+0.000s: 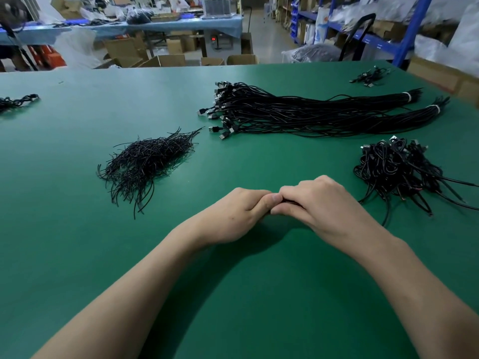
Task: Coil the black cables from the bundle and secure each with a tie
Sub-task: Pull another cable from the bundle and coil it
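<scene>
Left hand and right hand, both curled, pinched a mostly hidden black cable; long black cable bundle lay at one o'clock.

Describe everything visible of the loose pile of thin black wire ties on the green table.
The loose pile of thin black wire ties lies on the green table mat, ahead and to the left of the left hand. It holds many short, slender strands, seemingly plastic-coated wire, mostly running one diagonal way, with stray curved ends fanning out at both ends. Nothing but the mat touches it: it lies apart from that hand and from the large bundle of long black cables to its right.
</scene>
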A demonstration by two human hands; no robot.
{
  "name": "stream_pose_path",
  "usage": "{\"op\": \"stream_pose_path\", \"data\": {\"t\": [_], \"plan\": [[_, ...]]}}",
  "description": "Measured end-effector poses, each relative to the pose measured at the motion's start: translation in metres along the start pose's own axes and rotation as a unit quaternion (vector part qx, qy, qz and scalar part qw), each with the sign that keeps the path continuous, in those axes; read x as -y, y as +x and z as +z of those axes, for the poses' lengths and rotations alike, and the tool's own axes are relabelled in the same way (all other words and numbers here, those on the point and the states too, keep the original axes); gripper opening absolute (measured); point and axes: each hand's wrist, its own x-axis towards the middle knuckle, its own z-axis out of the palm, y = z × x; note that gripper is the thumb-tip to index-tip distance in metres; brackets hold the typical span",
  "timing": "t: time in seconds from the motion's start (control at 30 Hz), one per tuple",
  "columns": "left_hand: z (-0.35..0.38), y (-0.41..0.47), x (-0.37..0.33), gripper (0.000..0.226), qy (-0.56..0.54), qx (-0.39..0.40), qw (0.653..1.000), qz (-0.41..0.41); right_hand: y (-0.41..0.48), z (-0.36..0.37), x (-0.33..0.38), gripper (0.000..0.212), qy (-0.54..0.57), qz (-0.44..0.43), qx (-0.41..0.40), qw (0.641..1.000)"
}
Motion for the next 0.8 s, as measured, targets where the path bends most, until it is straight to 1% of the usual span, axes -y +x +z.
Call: {"op": "stream_pose_path", "data": {"t": [0.03,0.07,0.1,0.13,0.17,0.2,0.23,0.3,0.33,0.4,0.47,0.6,0.63,0.7,0.8], "plan": [[0.001,0.000,0.002,0.042,0.007,-0.019,1.000,-0.005,0.000,0.001,-0.002,0.068,0.022,0.014,-0.024,0.999],[0.002,0.001,0.003,0.042,0.013,-0.045,0.999,-0.012,-0.001,0.003,-0.004,0.062,0.063,0.041,-0.073,0.994],[0.002,0.002,0.005,0.043,0.007,-0.078,0.997,-0.021,-0.002,0.004,-0.006,0.056,0.125,0.085,-0.135,0.979],[0.001,0.003,0.006,0.043,-0.020,-0.115,0.993,-0.034,-0.003,0.005,-0.008,0.052,0.198,0.137,-0.196,0.951],[0.000,0.004,0.006,0.044,-0.067,-0.153,0.985,-0.052,-0.004,0.007,-0.009,0.049,0.273,0.191,-0.235,0.913],[0.000,0.006,0.006,0.044,-0.121,-0.185,0.973,-0.068,-0.003,0.008,-0.008,0.045,0.345,0.236,-0.245,0.875],[0.000,0.008,0.005,0.043,-0.174,-0.208,0.959,-0.080,-0.003,0.011,-0.007,0.044,0.410,0.263,-0.230,0.843],[0.002,0.011,0.001,0.042,-0.258,-0.211,0.939,-0.087,-0.001,0.018,0.003,0.036,0.510,0.266,-0.159,0.803],[0.004,0.011,-0.002,0.042,-0.294,-0.192,0.932,-0.088,0.000,0.021,0.010,0.031,0.549,0.251,-0.127,0.787],[0.011,0.010,-0.010,0.043,-0.352,-0.141,0.920,-0.100,0.003,0.024,0.022,0.026,0.603,0.223,-0.113,0.758],[0.017,0.008,-0.017,0.044,-0.387,-0.098,0.910,-0.112,0.006,0.024,0.027,0.030,0.626,0.215,-0.128,0.739],[0.023,0.007,-0.022,0.044,-0.433,-0.049,0.894,-0.108,0.005,0.026,0.025,0.028,0.664,0.238,-0.128,0.697],[0.024,0.007,-0.023,0.043,-0.439,-0.038,0.891,-0.105,0.005,0.026,0.024,0.030,0.666,0.244,-0.127,0.693],[0.026,0.007,-0.021,0.043,-0.430,-0.024,0.897,-0.096,0.005,0.027,0.023,0.027,0.656,0.247,-0.128,0.702],[0.027,0.009,-0.015,0.047,-0.370,-0.024,0.924,-0.090,0.006,0.026,0.021,0.026,0.638,0.240,-0.127,0.721]]}}
